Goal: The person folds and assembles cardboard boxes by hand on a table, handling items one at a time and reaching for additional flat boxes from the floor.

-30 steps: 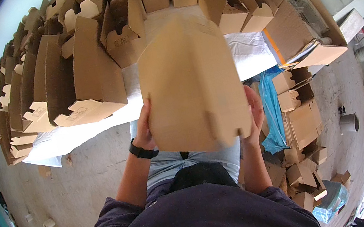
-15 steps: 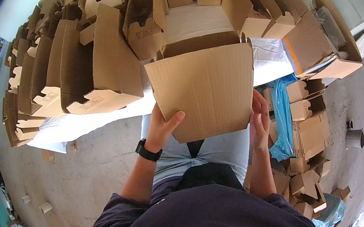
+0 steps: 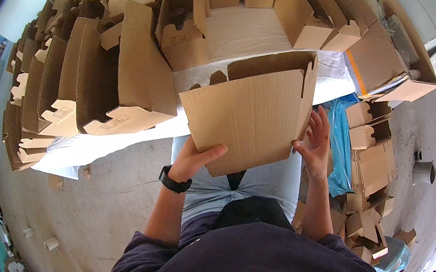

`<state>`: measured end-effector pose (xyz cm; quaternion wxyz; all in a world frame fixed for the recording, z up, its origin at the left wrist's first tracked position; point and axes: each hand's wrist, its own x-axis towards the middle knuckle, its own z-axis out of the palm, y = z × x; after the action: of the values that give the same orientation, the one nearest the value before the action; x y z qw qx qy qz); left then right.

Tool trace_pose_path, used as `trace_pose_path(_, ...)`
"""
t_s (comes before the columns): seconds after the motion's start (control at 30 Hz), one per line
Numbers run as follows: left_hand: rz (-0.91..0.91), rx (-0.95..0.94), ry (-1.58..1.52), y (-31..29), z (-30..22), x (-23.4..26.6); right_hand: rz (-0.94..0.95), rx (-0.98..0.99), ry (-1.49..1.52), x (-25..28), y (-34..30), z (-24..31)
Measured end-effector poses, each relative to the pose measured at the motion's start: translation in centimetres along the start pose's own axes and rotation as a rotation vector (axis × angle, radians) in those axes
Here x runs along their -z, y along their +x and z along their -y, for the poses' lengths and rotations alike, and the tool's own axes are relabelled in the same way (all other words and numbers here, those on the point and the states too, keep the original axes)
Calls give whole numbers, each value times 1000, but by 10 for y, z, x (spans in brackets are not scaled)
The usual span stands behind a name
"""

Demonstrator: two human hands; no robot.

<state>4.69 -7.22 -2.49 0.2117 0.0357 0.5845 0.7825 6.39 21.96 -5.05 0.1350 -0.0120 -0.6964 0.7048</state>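
Observation:
A tan cardboard box [image 3: 250,122] is held in front of my lap, its broad corrugated side facing me and its upper edge showing flaps and notched tabs. My left hand [image 3: 198,157] grips its lower left edge, thumb lying across the front and the other fingers hidden behind. On the other side, my right hand [image 3: 316,145] has its fingers spread beside the box's right side, and the thumb touches near the lower right corner. A black watch [image 3: 174,180] is on my left wrist.
Rows of open cardboard boxes [image 3: 144,73] stand on a table with a white cover [image 3: 241,31]. To the right are a large carton with an orange stripe [image 3: 375,60], blue plastic sheeting [image 3: 339,144] and stacked flat cardboard [image 3: 374,167]. A grey cylinder [image 3: 425,171] stands on the floor.
The box has tilted and turned, so its right side now shows, and its upper edge sits lower. My right hand's fingers have spread, with the thumb brought to the lower right corner.

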Motion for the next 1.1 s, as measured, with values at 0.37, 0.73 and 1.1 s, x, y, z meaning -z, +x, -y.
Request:
trace_pose_path(0.37,-90,-137,181,15,8,0,-93,73,-147,-8,2,15)
trace_pose_path(0.73,-72,-83,198,17,1,1,4,-170,237,19,-1,22)
trace_pose_path(1.1,-57,-226,161,19,7,2,33,-174,282,30,-12,14)
